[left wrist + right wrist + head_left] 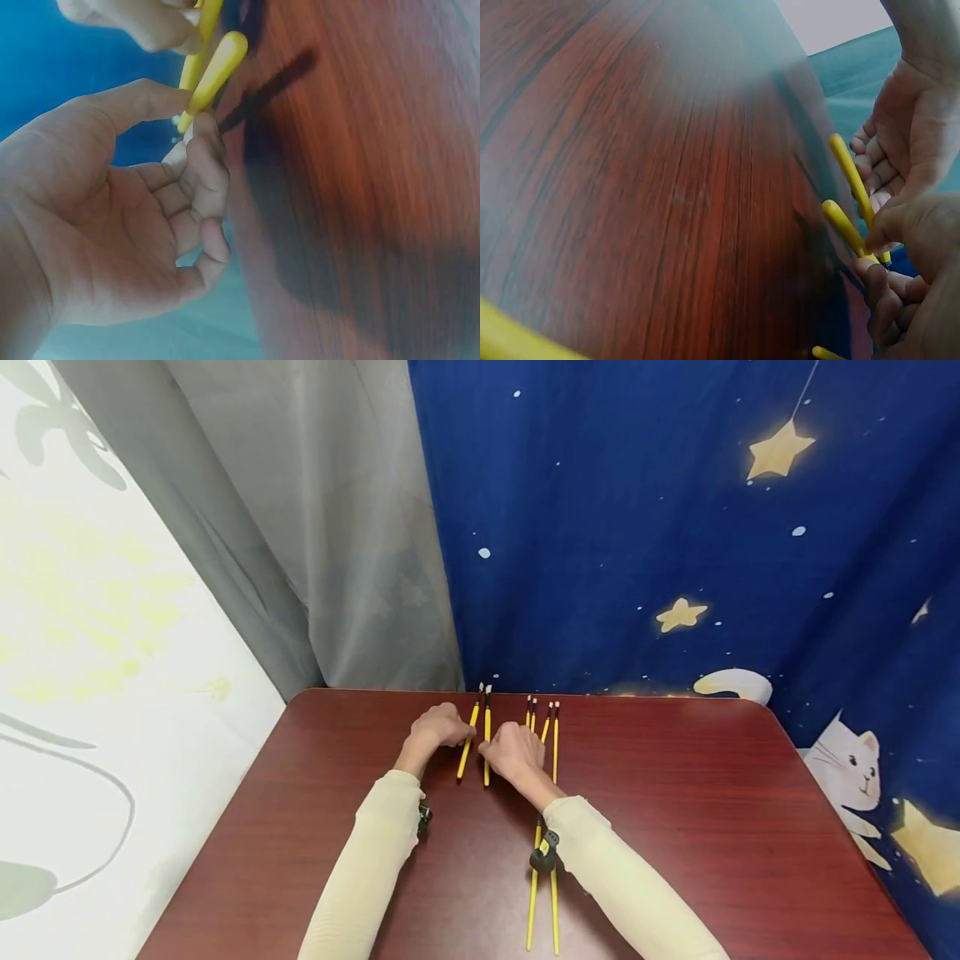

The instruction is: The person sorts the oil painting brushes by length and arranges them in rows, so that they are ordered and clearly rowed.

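Near the back edge of the table, my left hand (441, 727) pinches a yellow-handled paintbrush (466, 758) between thumb and forefinger. Its black neck and white tip point away, and the handle leans slightly. Beside it, my right hand (516, 750) pinches a second yellow paintbrush (487, 718), held nearly parallel. The left wrist view shows the rounded handle end of the left paintbrush (219, 69) standing out past the fingertips, over its shadow. In the right wrist view the right paintbrush (844, 225) sits between thumb and forefinger, with the left paintbrush (851, 172) just beyond.
Several more yellow paintbrushes (556, 743) lie lengthwise on the reddish-brown table (660, 777), partly hidden under my right hand and forearm. Their handles (532, 902) reach toward the front. A blue starry curtain (585, 527) and a grey curtain (367, 527) hang behind the table.
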A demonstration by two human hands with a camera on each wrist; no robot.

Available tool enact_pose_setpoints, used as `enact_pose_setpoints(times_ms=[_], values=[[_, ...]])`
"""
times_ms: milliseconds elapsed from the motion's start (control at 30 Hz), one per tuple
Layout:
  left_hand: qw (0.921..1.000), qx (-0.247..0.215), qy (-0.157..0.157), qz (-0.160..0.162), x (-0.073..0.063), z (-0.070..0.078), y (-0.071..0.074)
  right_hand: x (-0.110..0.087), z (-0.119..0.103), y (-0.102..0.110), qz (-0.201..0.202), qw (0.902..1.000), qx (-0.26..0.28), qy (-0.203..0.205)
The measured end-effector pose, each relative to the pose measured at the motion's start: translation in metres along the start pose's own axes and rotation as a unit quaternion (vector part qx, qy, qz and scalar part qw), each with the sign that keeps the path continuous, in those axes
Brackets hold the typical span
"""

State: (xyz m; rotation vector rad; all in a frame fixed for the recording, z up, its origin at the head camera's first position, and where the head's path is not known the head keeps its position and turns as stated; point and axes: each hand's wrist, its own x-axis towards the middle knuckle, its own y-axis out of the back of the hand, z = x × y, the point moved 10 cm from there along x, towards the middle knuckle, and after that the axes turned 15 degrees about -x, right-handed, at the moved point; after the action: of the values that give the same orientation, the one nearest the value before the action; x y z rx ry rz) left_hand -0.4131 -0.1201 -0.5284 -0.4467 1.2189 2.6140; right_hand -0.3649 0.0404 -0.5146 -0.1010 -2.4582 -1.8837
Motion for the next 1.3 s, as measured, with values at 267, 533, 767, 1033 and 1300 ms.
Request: enact_pose_setpoints(times_ms=[267,533,767,1033,1300], values=[[0.9995,-0.025,0.003,-0.021,-0.02,-0.009,0.013,0.001,-0.018,-0.012,-0.021,0.9995,0.016,0.019],[0.999,-0.025,0.018,-0.032,-0.013,-0.021,0.016,0.003,-0.029,-0.018,-0.022,0.9993,0.025,0.014],[0.9997,0.005,0.019,-0.018,-0.012,-0.025,0.016,0.004,-0.034,-0.024,-0.03,0.9995,0.006,0.008],[0.9999,-0.003,-0.005,0.011,-0.02,-0.021,0.016,0.004,-0.039,-0.025,-0.026,0.9993,0.001,0.025],[0.9995,-0.018,-0.009,0.023,-0.021,-0.02,0.015,0.003,-0.039,-0.027,-0.029,0.9989,0.013,0.035]])
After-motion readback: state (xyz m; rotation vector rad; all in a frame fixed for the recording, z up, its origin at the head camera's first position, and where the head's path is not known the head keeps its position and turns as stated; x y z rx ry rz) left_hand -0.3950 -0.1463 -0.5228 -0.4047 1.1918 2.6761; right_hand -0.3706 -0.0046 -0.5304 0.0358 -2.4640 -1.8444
